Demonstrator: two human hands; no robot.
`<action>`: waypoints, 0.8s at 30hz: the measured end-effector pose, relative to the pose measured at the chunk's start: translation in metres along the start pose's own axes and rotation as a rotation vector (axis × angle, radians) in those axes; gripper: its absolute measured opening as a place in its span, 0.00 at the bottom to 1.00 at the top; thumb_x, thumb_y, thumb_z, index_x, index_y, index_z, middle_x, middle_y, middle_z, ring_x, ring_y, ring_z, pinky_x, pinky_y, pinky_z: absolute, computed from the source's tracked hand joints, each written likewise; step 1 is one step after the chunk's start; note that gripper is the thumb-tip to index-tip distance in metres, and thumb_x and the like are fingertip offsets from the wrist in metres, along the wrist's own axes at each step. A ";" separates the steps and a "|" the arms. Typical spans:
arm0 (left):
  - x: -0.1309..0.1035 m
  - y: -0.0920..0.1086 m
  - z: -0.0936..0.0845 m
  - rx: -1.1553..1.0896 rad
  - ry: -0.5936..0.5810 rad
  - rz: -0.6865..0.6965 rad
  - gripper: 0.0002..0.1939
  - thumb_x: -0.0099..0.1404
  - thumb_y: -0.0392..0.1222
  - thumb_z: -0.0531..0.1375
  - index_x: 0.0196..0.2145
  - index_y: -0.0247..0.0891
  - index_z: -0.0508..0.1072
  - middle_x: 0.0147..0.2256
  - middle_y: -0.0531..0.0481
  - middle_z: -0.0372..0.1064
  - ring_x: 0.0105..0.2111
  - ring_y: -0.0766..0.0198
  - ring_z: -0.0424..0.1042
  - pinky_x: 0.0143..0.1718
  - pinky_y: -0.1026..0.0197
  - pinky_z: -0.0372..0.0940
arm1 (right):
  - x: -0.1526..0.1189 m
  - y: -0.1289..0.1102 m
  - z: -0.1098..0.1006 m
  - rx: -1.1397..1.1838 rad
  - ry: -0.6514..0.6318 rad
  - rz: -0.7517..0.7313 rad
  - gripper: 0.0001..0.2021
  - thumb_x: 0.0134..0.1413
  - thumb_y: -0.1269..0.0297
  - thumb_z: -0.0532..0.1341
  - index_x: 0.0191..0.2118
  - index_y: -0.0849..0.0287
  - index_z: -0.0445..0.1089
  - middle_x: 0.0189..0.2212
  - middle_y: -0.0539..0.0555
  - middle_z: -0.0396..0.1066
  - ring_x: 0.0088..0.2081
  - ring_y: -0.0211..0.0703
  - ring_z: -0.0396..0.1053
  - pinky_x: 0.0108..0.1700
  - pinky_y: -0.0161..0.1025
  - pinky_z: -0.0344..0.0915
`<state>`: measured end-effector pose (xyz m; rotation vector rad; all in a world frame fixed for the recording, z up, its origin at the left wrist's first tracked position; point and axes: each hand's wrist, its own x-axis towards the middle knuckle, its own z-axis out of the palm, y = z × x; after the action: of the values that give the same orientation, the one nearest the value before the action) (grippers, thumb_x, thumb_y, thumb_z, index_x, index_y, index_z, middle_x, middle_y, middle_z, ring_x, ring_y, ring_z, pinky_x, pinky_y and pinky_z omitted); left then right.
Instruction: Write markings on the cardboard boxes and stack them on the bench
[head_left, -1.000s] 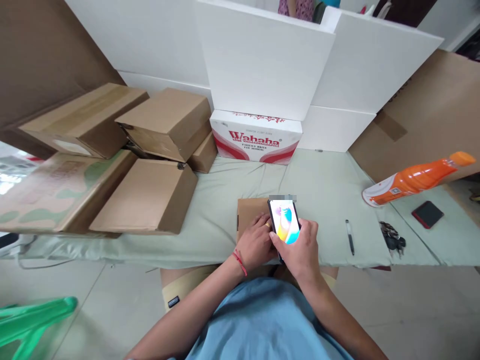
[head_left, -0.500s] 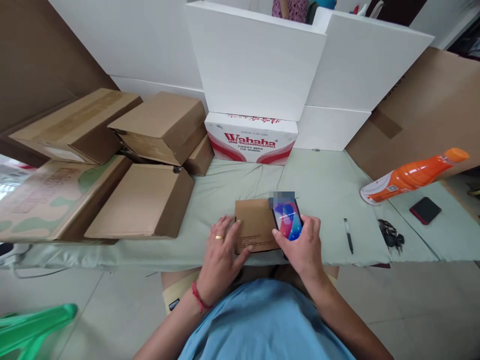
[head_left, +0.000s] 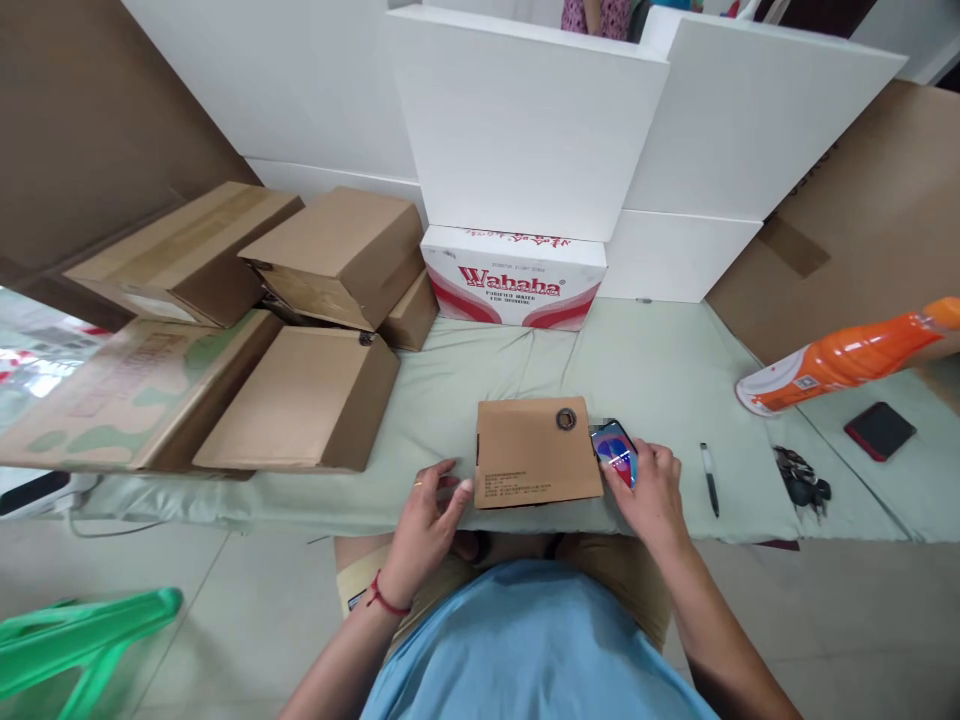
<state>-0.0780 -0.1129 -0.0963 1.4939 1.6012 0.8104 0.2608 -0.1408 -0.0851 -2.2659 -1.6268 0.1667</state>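
Observation:
A small flat brown cardboard box [head_left: 536, 455] lies near the front edge of the table, with printed lines at its bottom left and a dark round mark at its top right. My right hand [head_left: 652, 495] grips a smartphone [head_left: 613, 450] just right of the box; its screen is lit in blue and red. The hand covers the phone's lower right part. Left of the box, my left hand [head_left: 431, 510] holds nothing, its fingers loosely curled and apart. Its thumb is close to the box's left edge; whether it touches cannot be made out.
Several cardboard boxes [head_left: 300, 395] are piled at the left. A Wahaha carton [head_left: 514, 285] stands at the back against white panels. To the right are a pen [head_left: 709, 480], keys [head_left: 802, 485], an orange bottle [head_left: 847, 355] and a dark red-edged object [head_left: 879, 431].
My right hand has moved the phone rightward, from over the box to beside it, uncovering the round mark. My left hand has come off the box to its left.

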 end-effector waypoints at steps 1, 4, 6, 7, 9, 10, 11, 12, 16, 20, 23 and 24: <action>0.002 0.005 0.006 -0.005 -0.041 -0.005 0.33 0.70 0.68 0.58 0.57 0.37 0.72 0.53 0.36 0.74 0.51 0.48 0.79 0.51 0.45 0.76 | 0.000 -0.009 0.004 0.097 0.006 -0.050 0.27 0.66 0.45 0.61 0.58 0.63 0.71 0.51 0.69 0.72 0.54 0.64 0.70 0.57 0.60 0.69; 0.004 0.016 0.017 0.023 -0.141 -0.001 0.32 0.71 0.65 0.58 0.58 0.35 0.72 0.55 0.34 0.76 0.54 0.45 0.78 0.57 0.40 0.72 | 0.006 -0.034 0.011 0.270 -0.135 -0.053 0.25 0.66 0.43 0.60 0.54 0.61 0.73 0.49 0.67 0.74 0.51 0.61 0.75 0.55 0.59 0.72; 0.003 0.019 0.017 0.014 -0.149 0.002 0.30 0.71 0.63 0.58 0.57 0.36 0.73 0.55 0.35 0.77 0.56 0.44 0.77 0.60 0.39 0.70 | 0.011 -0.046 0.010 0.366 -0.215 0.023 0.27 0.59 0.44 0.66 0.55 0.60 0.72 0.52 0.67 0.76 0.53 0.62 0.76 0.54 0.58 0.74; 0.001 0.020 0.014 -0.013 -0.150 -0.003 0.30 0.71 0.63 0.58 0.57 0.36 0.74 0.56 0.36 0.77 0.56 0.44 0.77 0.61 0.40 0.70 | 0.014 -0.050 0.007 0.457 -0.250 0.059 0.29 0.56 0.45 0.68 0.57 0.59 0.72 0.53 0.66 0.76 0.54 0.62 0.77 0.55 0.58 0.74; -0.002 0.021 0.007 -0.107 -0.171 -0.028 0.30 0.71 0.63 0.60 0.58 0.37 0.74 0.56 0.37 0.78 0.57 0.45 0.77 0.61 0.42 0.71 | 0.019 -0.055 0.000 0.733 -0.359 0.118 0.32 0.52 0.48 0.71 0.59 0.57 0.70 0.53 0.63 0.79 0.54 0.59 0.78 0.55 0.57 0.75; -0.004 0.021 0.004 -0.162 -0.187 -0.047 0.31 0.70 0.64 0.61 0.59 0.37 0.74 0.56 0.38 0.79 0.58 0.45 0.77 0.61 0.43 0.72 | 0.021 -0.056 -0.005 0.882 -0.431 0.147 0.32 0.51 0.48 0.71 0.59 0.57 0.70 0.51 0.61 0.80 0.53 0.58 0.79 0.55 0.56 0.76; -0.005 0.022 0.001 -0.212 -0.199 -0.065 0.32 0.70 0.64 0.62 0.59 0.37 0.74 0.55 0.39 0.79 0.58 0.45 0.77 0.61 0.44 0.72 | 0.022 -0.057 -0.010 1.011 -0.502 0.176 0.33 0.49 0.49 0.72 0.59 0.57 0.71 0.49 0.60 0.82 0.52 0.56 0.80 0.55 0.56 0.77; -0.007 0.023 -0.001 -0.255 -0.207 -0.079 0.32 0.69 0.64 0.62 0.59 0.37 0.73 0.56 0.39 0.79 0.59 0.45 0.77 0.61 0.44 0.73 | 0.023 -0.057 -0.015 1.105 -0.563 0.206 0.34 0.46 0.50 0.74 0.58 0.57 0.71 0.47 0.59 0.82 0.50 0.56 0.81 0.53 0.55 0.77; -0.016 0.023 0.000 -0.368 -0.273 -0.083 0.31 0.68 0.61 0.66 0.58 0.38 0.74 0.59 0.38 0.77 0.61 0.46 0.77 0.62 0.44 0.73 | 0.028 -0.045 -0.047 1.175 -0.637 0.236 0.32 0.38 0.56 0.76 0.52 0.59 0.75 0.42 0.57 0.83 0.44 0.54 0.81 0.47 0.50 0.78; -0.024 0.016 0.006 -0.280 -0.334 -0.041 0.29 0.67 0.61 0.66 0.55 0.37 0.77 0.57 0.36 0.78 0.57 0.46 0.79 0.58 0.44 0.77 | 0.061 -0.003 -0.099 0.908 -0.311 0.133 0.37 0.36 0.53 0.77 0.56 0.57 0.72 0.37 0.53 0.79 0.37 0.50 0.77 0.40 0.47 0.76; -0.028 0.012 0.005 -0.155 -0.314 0.015 0.24 0.68 0.60 0.63 0.52 0.39 0.79 0.53 0.38 0.80 0.52 0.47 0.82 0.54 0.44 0.79 | 0.113 0.034 -0.133 0.436 0.059 0.095 0.43 0.36 0.54 0.79 0.60 0.57 0.67 0.38 0.55 0.75 0.36 0.52 0.74 0.40 0.50 0.73; -0.029 0.011 0.004 -0.128 -0.302 0.027 0.23 0.69 0.59 0.62 0.51 0.39 0.79 0.52 0.39 0.80 0.51 0.48 0.82 0.53 0.45 0.79 | 0.132 0.045 -0.138 0.274 0.167 0.075 0.44 0.35 0.58 0.79 0.61 0.60 0.67 0.44 0.60 0.75 0.39 0.54 0.75 0.43 0.52 0.73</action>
<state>-0.0689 -0.1405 -0.0855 1.4700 1.2853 0.6535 0.3855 -0.0584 0.0424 -2.0727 -1.3459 0.1998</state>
